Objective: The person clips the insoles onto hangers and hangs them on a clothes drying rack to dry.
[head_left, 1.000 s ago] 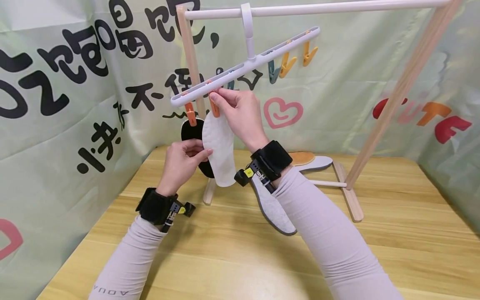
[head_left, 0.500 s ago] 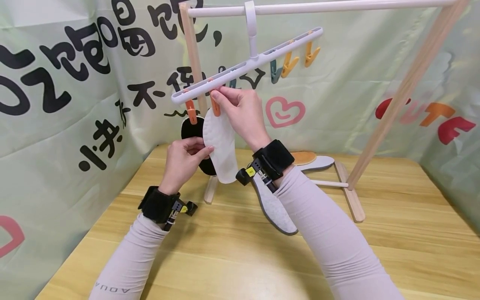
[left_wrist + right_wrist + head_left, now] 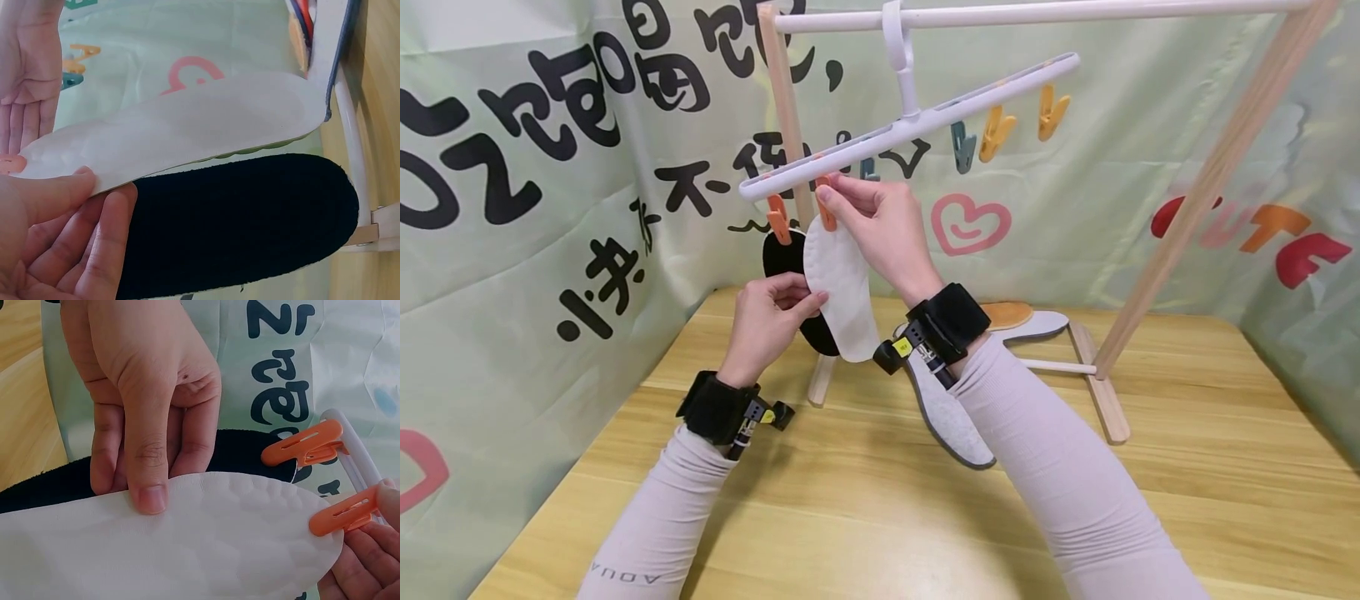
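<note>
My left hand pinches the side edge of a white insole between thumb and fingers. At the insole's top end, an orange clothespin overlaps the edge. My right hand pinches this pin's upper end, just under the white hanger bar. A black insole hangs behind the white one from a second orange clothespin, at the bar's low left end. In the left wrist view, the white insole stretches out past my thumb, above the black one.
Blue-grey and yellow clothespins hang along the bar's raised right part. The hanger hooks over a rack's white rail, between wooden posts. A grey insole and an orange-topped one lie on the table.
The hanger bar has turned, its right end swinging to the right with its clothespins. The white insole's lower end has shifted slightly right and up. Both hands keep their grips.
</note>
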Demonstrator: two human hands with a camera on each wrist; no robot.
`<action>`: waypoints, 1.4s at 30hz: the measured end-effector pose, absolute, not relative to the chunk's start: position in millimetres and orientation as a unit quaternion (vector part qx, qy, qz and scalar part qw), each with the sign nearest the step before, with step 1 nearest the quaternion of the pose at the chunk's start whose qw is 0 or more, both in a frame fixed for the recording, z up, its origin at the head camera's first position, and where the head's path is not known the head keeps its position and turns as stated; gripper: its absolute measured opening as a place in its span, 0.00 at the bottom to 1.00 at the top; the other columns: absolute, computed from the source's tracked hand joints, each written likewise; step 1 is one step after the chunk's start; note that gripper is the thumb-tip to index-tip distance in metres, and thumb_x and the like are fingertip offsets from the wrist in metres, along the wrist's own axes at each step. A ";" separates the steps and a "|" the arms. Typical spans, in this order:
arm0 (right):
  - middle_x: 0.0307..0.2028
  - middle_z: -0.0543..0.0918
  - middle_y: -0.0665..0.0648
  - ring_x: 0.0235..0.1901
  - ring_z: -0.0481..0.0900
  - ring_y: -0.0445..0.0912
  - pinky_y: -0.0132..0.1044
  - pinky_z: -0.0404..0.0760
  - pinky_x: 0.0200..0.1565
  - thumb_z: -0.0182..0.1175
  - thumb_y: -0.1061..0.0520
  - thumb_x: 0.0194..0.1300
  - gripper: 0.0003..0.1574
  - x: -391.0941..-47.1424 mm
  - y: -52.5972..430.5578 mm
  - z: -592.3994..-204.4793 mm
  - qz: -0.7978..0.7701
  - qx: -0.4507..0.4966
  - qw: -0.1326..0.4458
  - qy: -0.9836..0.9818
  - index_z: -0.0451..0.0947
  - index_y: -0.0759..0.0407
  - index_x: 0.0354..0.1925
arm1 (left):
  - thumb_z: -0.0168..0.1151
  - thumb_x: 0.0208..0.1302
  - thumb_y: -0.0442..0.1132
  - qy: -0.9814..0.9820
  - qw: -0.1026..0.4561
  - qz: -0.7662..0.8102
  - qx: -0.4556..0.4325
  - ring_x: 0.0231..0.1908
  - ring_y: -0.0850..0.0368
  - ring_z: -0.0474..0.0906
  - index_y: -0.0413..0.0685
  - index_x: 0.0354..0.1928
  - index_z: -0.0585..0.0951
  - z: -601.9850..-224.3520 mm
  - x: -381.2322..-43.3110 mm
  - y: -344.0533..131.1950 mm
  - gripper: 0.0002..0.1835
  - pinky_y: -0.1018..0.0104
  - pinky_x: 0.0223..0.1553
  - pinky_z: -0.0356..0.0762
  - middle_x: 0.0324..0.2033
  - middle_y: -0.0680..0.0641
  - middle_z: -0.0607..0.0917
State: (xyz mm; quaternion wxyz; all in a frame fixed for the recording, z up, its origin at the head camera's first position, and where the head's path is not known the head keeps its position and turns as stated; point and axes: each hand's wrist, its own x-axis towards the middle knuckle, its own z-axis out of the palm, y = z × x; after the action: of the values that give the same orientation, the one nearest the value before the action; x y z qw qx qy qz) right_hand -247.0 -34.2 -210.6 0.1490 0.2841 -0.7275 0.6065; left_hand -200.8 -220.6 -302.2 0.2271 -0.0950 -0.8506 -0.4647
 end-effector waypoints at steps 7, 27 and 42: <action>0.53 0.93 0.53 0.58 0.89 0.40 0.35 0.86 0.58 0.69 0.47 0.75 0.22 -245.8 -30.0 -215.5 0.610 0.281 0.147 -0.726 0.87 0.50 0.63 | 0.75 0.70 0.42 -0.852 0.219 -0.466 -0.091 0.34 0.64 0.89 0.43 0.45 0.90 -304.4 -202.3 -220.2 0.10 0.76 0.35 0.81 0.37 0.42 0.94; 0.59 0.90 0.56 0.61 0.88 0.43 0.36 0.85 0.63 0.68 0.49 0.76 0.24 -251.6 -7.1 -240.7 0.612 0.290 0.132 -0.724 0.85 0.55 0.65 | 0.73 0.72 0.39 -0.856 0.203 -0.467 -0.089 0.34 0.62 0.91 0.40 0.45 0.89 -310.0 -206.3 -221.4 0.09 0.76 0.33 0.84 0.39 0.40 0.94; 0.59 0.90 0.57 0.60 0.89 0.45 0.37 0.84 0.64 0.68 0.51 0.76 0.22 -253.6 10.5 -256.1 0.607 0.280 0.127 -0.733 0.86 0.56 0.63 | 0.74 0.71 0.42 -0.863 0.180 -0.466 -0.075 0.29 0.56 0.92 0.40 0.37 0.90 -314.3 -208.1 -219.9 0.10 0.73 0.29 0.85 0.31 0.40 0.94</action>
State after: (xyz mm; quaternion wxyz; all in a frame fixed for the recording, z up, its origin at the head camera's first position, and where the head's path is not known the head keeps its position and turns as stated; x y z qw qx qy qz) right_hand -253.6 10.5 -256.1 0.1272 0.2795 -0.7329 0.6070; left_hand -208.1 -219.9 -314.3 0.1799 -0.0747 -0.8633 -0.4656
